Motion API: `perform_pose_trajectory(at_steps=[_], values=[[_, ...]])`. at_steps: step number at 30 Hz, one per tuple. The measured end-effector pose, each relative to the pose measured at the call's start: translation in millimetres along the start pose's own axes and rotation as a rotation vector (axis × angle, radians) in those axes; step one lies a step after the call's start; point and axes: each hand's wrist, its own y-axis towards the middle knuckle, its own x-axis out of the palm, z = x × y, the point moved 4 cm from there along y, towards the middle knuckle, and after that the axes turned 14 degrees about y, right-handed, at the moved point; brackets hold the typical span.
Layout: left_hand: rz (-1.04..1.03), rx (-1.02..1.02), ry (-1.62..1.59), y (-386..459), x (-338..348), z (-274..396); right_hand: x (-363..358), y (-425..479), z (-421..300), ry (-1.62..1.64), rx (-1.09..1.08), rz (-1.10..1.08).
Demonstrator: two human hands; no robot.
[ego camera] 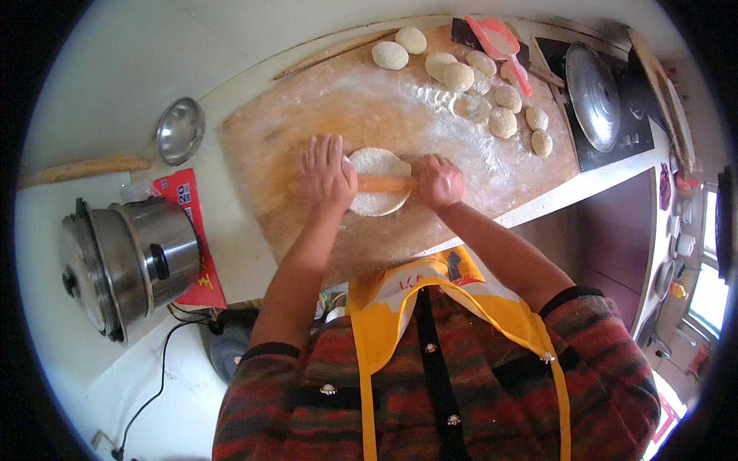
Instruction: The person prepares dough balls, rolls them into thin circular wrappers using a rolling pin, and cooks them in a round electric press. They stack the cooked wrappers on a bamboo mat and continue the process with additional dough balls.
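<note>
A flattened round of dough (375, 203) lies on the floured wooden board (277, 132), with a wooden rolling pin (383, 184) across its middle. My left hand (328, 173) rests over the pin's left end, fingers extended and slightly blurred. Curled around the right end is my right hand (441, 181). Several dough balls (502, 123) sit at the board's upper right among scattered flour (432, 98). A pink plastic scoop (499, 43) holding some flour lies beyond them, its handle over one ball.
A metal bowl (181, 131) and a large lidded steel pot (132, 253) stand at the left, the pot beside a red printed sheet (210, 282). A long wooden stick (334, 55) lies along the board's far edge. On the right, a metal lid (592, 96) covers part of a black cooktop (631, 144).
</note>
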Motion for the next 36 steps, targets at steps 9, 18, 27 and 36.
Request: perform_pose_trajectory(at_steps=[9,18,27,36], values=[[-0.168,-0.204,-0.114,49.5,38.2,-10.7,8.2,57.4,13.5,-0.113,0.217,-0.118],[-0.653,-0.454,-0.269,-72.9,-18.1,-9.1,-16.3,-51.5,-1.5,-0.144,0.145,-0.335],[-0.073,-0.209,0.028,-54.6,-22.5,-1.7,-0.5,-16.0,3.9,-0.010,-0.070,-0.094],[0.032,-0.352,0.111,57.8,16.9,-38.1,15.6,99.6,2.7,-0.124,0.018,-0.101]])
